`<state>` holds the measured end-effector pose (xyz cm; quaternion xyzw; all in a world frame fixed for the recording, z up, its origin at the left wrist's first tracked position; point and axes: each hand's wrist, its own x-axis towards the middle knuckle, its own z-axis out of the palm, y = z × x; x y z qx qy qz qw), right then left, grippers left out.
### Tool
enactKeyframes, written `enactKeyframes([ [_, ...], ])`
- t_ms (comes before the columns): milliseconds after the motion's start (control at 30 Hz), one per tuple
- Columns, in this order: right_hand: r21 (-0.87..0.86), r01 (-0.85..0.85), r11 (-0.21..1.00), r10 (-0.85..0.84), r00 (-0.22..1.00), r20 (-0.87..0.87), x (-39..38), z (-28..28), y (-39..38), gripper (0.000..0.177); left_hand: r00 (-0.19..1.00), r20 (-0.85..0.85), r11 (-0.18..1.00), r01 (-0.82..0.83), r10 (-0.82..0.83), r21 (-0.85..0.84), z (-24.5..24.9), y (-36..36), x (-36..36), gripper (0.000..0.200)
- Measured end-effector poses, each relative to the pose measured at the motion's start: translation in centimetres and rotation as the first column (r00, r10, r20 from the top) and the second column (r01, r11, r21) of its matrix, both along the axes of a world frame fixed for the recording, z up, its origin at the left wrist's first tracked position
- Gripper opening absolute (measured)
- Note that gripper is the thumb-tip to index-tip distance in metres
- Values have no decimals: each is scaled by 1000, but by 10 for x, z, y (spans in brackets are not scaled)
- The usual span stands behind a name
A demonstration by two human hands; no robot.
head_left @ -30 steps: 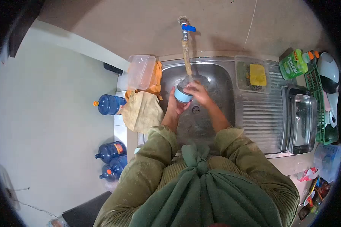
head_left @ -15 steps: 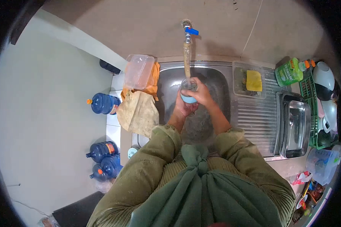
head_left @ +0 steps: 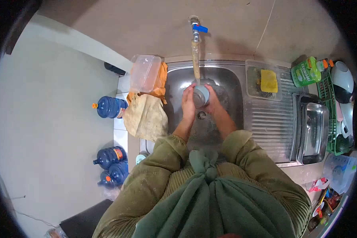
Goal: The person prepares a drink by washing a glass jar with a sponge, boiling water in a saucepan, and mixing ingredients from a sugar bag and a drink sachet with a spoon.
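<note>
A small clear jar with a light blue part (head_left: 201,95) is gripped between both hands over the sink (head_left: 174,79), its open or closed end hard to make out. My left hand (head_left: 188,104) is closed round its left side, and my right hand (head_left: 214,101) wraps its right side. Directly above, the end of the hose on the tap (head_left: 196,59) lets water run down onto the jar. The sink drain (head_left: 202,115) shows just below the jar, between my wrists.
On the right, a clear tray with a yellow sponge (head_left: 269,81), a green soap pouch (head_left: 305,72), metal trays (head_left: 314,133) and a green dish rack (head_left: 328,115) stand. A plastic container (head_left: 145,73) and beige cloth (head_left: 146,117) lie left. Blue water bottles (head_left: 111,108) are beyond.
Both hands have turned and tilted the jar under the water, so its light blue part now faces up and right. My left hand has moved from beneath it to its left side.
</note>
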<state>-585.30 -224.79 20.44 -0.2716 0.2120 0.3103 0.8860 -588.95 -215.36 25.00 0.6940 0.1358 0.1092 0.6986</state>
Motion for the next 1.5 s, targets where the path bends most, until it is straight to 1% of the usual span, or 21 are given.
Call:
enactKeyframes([
  [100, 240, 5, 971, 13, 997, -74, -7, -5, 8, 49, 996, -7, 928, 85, -88, 363, 9, -1, 18, 29],
  [167, 459, 77, 885, -100, 995, 27, -1, -25, 15, 50, 983, -168, 925, 126, -69, 359, 15, -7, 29, 26],
  [267, 537, 126, 834, -153, 988, 5, -3, -21, 2, 50, 967, -116, 708, 246, -228, 662, 13, -10, 46, 24],
  [367, 199, 116, 973, -103, 992, -75, 0, -4, -9, 41, 962, -138, 898, 271, -237, 346, 0, -9, 45, 25],
  [400, 196, 116, 974, -103, 992, -75, 3, -9, -7, 41, 994, -57, 955, 103, -90, 280, -12, -9, 34, 29],
  [433, -232, 178, 956, -153, 981, 123, 8, -21, -2, 39, 998, 13, 977, -65, 64, 202, -27, -7, 23, 34],
  [467, -593, 290, 751, -112, 941, 319, 12, -26, 3, 38, 996, 28, 996, -90, 89, 24, -53, -3, 13, 39],
  [500, -587, 291, 755, -115, 941, 317, 8, -17, 6, 38, 996, 28, 996, -89, 88, 32, -49, -7, 3, 39],
  [533, -775, 310, 551, 40, 918, 396, -2, 3, 7, 38, 982, -81, 902, -186, 168, -390, -40, -13, -7, 37],
  [567, -889, 347, 298, 213, 884, 416, -13, 25, 7, 39, 957, -217, 624, -292, 195, -725, -36, -14, -15, 36],
  [600, -865, 420, 276, 323, 807, 495, -21, 46, 5, 38, 999, -28, 549, -13, -20, -835, -65, 4, -11, 38],
  [733, -770, 553, 317, 644, 471, 603, -22, 45, -9, 40, 925, -230, 436, -80, -303, -896, -27, 15, -2, 54],
  [867, -907, 356, 225, 712, 575, 402, 7, 42, -32, 48, 802, -344, 532, -40, -488, -846, -37, 18, 8, 54],
  [1033, -735, 630, 250, 731, 376, 570, 13, 43, -15, 46, 941, -255, 513, -109, -224, -851, -27, 1, 0, 59],
  [1100, -826, 347, 444, 700, 441, 561, 21, 47, -18, 44, 895, -319, 412, -176, -311, -894, -25, 13, -3, 58],
  [1233, -724, 499, 475, 596, 423, 683, 15, 49, -20, 45, 920, -235, 395, -98, -314, -913, -23, 10, 4, 59],
  [1300, -824, 396, 405, 615, 549, 566, 18, 30, -20, 43, 870, -426, 510, -257, -249, -821, -29, 11, 12, 59],
  [1400, -796, 350, 493, 391, 728, 563, 3, 65, -42, 46, 893, -199, 419, -12, -405, -908, -51, 17, 18, 56],
  [1433, -890, 337, 307, 545, 705, 455, 1, 64, -61, 40, 888, -99, 349, 72, -449, -934, -59, 17, 15, 57],
  [1467, -937, 331, 112, 684, 658, 314, 0, 59, -80, 35, 943, -249, 396, -147, -219, -906, -30, -2, 13, 55],
  [1500, -972, 166, -165, 839, 541, -50, -8, 77, -85, 26, 947, -260, 377, -175, -190, -910, -26, -9, 14, 54],
])
